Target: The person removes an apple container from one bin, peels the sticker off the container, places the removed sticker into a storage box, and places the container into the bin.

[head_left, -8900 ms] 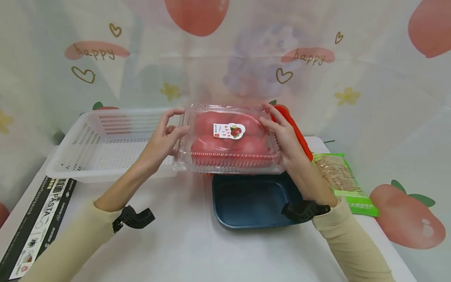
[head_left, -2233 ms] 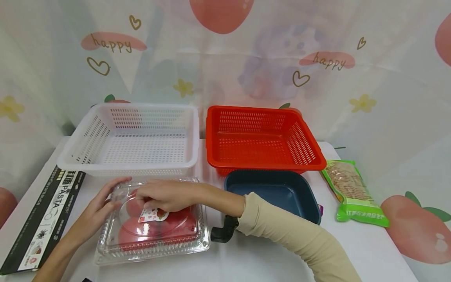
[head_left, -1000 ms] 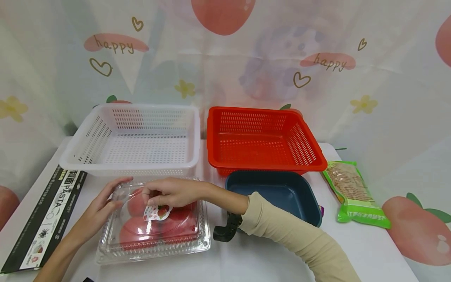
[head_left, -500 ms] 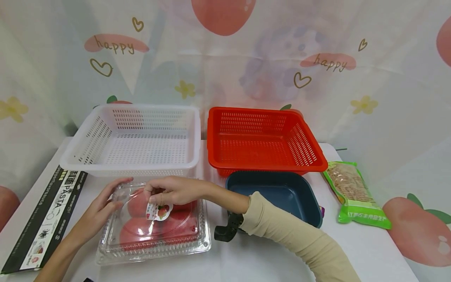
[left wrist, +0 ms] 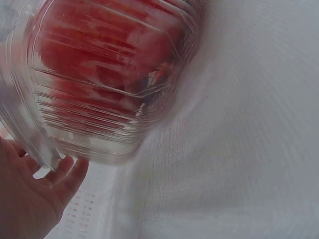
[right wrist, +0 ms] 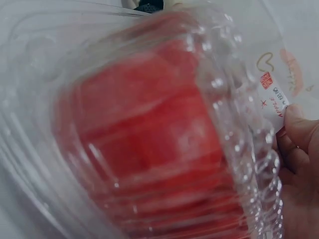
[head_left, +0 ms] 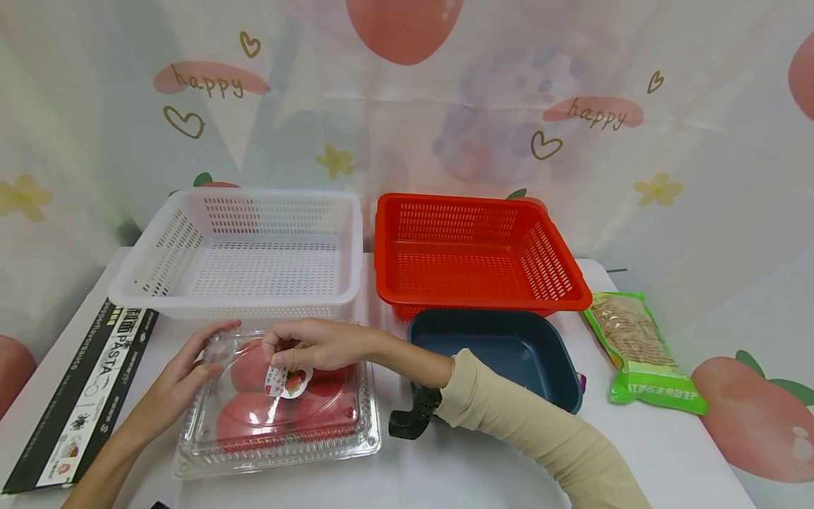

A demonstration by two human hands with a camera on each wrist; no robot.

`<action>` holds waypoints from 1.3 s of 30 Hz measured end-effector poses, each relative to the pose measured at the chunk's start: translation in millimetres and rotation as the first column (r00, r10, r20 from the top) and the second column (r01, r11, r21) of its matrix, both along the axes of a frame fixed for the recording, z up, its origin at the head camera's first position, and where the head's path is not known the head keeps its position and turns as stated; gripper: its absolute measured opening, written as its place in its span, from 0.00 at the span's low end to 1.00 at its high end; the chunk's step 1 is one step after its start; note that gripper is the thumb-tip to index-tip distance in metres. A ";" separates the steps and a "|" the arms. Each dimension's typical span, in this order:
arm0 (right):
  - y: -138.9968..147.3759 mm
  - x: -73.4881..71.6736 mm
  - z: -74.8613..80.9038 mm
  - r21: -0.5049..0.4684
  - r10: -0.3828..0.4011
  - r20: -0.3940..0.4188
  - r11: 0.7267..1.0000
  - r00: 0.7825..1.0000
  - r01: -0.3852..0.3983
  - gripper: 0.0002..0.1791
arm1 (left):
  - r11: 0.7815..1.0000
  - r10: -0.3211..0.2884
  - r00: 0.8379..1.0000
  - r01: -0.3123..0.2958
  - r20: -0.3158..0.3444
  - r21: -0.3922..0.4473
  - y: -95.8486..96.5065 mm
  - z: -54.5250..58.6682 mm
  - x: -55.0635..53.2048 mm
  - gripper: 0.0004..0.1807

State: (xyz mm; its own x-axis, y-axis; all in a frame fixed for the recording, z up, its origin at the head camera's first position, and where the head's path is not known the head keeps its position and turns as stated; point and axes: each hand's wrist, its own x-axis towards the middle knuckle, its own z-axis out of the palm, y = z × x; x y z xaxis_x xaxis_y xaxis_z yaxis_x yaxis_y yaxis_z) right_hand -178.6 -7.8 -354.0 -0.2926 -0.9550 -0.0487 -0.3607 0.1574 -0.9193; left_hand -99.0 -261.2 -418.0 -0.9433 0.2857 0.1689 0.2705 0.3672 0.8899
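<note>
A clear plastic clamshell box [head_left: 346, 444] sits at the front left, with several round red fruits [head_left: 251, 420] inside. In the head view my left hand [head_left: 174, 382] holds the box's left side. The left wrist view shows that hand [left wrist: 37, 196] with its fingers curled round the plastic rim [left wrist: 30, 134]. My right hand [head_left: 318, 344] lies over the lid and pinches one end of a white sticker [head_left: 289, 384] with a fruit picture. In the right wrist view the thumb and finger grip the sticker's edge [right wrist: 271, 99], which reads "APPLE".
Behind the box stands a white slotted basket [head_left: 254, 300], beside a red basket [head_left: 470, 302]. A dark blue tray [head_left: 502, 357] is in front of the red one. A black pasta box [head_left: 83, 396] lies at left, a green-edged food packet [head_left: 642, 350] at right.
Earlier both hands held the box raised; now it rests on the table at left. Over the last seconds the pinched sticker has turned and shifted slightly right, while the left hand stays put.
</note>
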 end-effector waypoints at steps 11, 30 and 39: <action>5.5 -1.6 -7.3 -0.075 -0.044 0.019 0.996 0.999 0.045 0.05 | 1.000 0.000 1.000 0.001 0.021 -0.013 0.3 1.2 0.6 0.31; 10.0 -0.9 -7.8 -0.103 -0.125 -0.039 0.987 0.991 0.120 0.07 | 1.000 -0.001 1.000 0.001 0.007 -0.006 0.8 0.9 0.4 0.30; 12.0 -0.7 -12.4 -0.202 -0.147 -0.003 0.969 0.989 0.143 0.07 | 1.000 0.002 1.000 -0.002 -0.018 -0.007 1.7 0.9 0.6 0.30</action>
